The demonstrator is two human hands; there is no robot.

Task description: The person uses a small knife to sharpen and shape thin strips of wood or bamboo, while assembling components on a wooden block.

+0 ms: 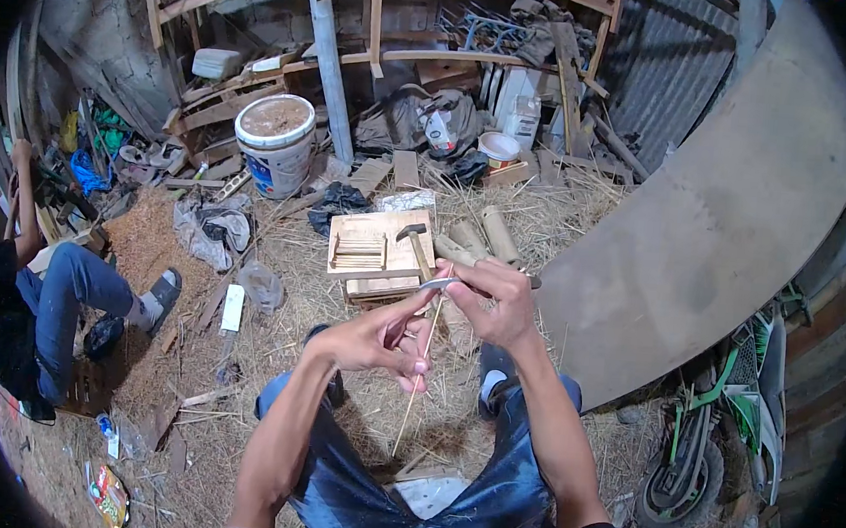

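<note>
Both my hands are raised above my lap. My left hand [388, 345] grips a thin pale stick [404, 425], which runs downward at a slant between my fingers. My right hand [489, 298] is closed on a knife, its blade [435, 284] lying across the stick's upper part, close to a fingertip of my left hand. Just beyond them a hammer [410, 232] rests on a wooden board [362, 222] on a low stand, beside several short thin sticks [355, 251].
A co-worker [76, 308] sits at the left by wood shavings [146, 230]. A white bucket [273, 160] stands at the back left. A large curved sheet [700, 225] leans on the right over a bike [693, 469]. Bamboo pieces [499, 232] lie on the straw-covered floor [222, 476].
</note>
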